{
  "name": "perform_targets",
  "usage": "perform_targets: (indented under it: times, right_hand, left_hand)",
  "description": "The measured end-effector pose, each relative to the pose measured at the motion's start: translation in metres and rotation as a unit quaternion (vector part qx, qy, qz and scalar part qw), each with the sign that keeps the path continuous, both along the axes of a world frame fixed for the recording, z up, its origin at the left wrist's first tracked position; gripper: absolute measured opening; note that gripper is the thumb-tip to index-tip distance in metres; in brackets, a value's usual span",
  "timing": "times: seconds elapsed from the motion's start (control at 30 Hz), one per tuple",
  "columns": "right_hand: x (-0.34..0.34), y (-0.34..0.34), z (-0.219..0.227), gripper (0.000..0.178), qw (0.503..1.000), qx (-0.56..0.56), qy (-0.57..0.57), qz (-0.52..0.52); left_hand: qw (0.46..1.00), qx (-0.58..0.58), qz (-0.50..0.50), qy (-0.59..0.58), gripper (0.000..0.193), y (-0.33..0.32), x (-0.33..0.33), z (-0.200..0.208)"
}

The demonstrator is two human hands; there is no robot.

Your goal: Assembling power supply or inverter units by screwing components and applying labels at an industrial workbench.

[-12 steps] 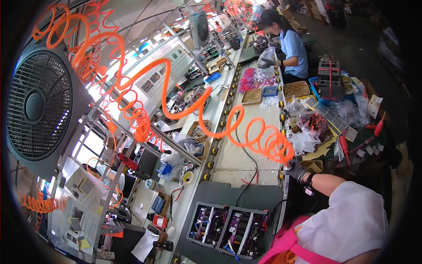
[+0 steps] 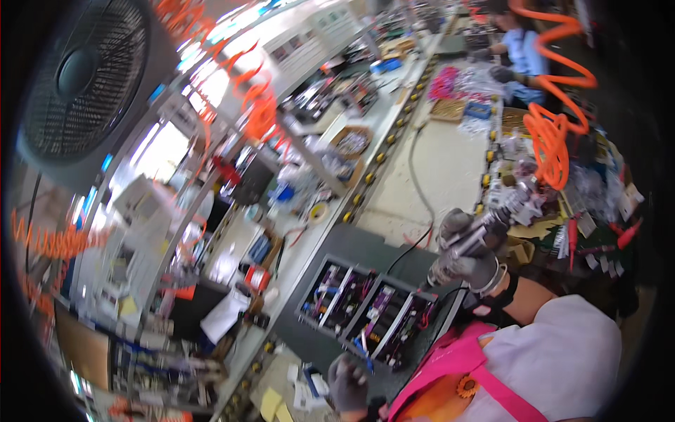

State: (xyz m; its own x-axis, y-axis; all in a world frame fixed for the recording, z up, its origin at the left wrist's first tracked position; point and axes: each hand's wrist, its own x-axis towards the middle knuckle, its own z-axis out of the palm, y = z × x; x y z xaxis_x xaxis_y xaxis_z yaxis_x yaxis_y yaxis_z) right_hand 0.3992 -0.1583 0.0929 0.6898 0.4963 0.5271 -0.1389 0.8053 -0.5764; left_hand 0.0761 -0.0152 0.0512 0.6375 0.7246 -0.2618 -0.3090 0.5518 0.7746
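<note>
My right hand, in a grey glove, is closed around a metallic air screwdriver. The tool's tip slants down to the left, close to the upper right corner of a metal-framed electronic unit; blur hides whether they touch. Beside it lies a similar framed unit, with purple parts and coloured wires inside. An orange coiled air hose runs up from the tool's rear end. My left hand, also gloved, is at the lower edge with fingers curled; what it holds, if anything, is hidden.
The units lie on a dark mat on the conveyor line. A black cable crosses the pale surface beyond. Right of the line are red-handled tools and plastic bags. A co-worker stands farther along; a large fan is upper left.
My right hand has drawn the air screwdriver and hose end back toward the framed units. My left hand has come into view at the bottom. The view has turned and shifted.
</note>
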Motion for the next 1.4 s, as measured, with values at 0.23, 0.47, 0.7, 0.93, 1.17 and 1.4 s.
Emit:
perform_targets:
  times: [0.23,0.47,0.7,0.93,1.17,1.4]
  right_hand:
    - [-0.08,0.02,0.029,0.051,0.953,0.025,-0.087,0.29]
    - [-0.095,0.031,0.024,0.05,0.938,0.034,-0.08,0.335]
    - [-0.109,0.035,0.024,0.049,0.96,0.023,-0.12,0.252]
    - [-0.104,0.046,0.017,0.05,0.953,0.023,-0.094,0.287]
    - [-0.073,0.066,0.018,0.06,0.957,0.124,-0.061,0.254]
    - [-0.058,0.058,0.019,0.057,0.975,0.081,-0.063,0.197]
  left_hand:
    - [0.988,-0.125,-0.035,-0.086,0.026,-0.038,0.049,0.012]
    - [0.967,-0.193,-0.044,-0.159,0.026,-0.046,0.038,0.003]
    - [0.977,-0.182,-0.055,-0.1,0.027,-0.042,0.033,0.01]
    - [0.983,-0.177,-0.038,-0.005,0.066,-0.04,0.031,0.025]
    - [0.835,0.42,0.058,0.352,0.035,0.048,-0.025,-0.022]
    - [0.505,0.636,-0.302,0.499,0.025,0.088,0.045,-0.023]
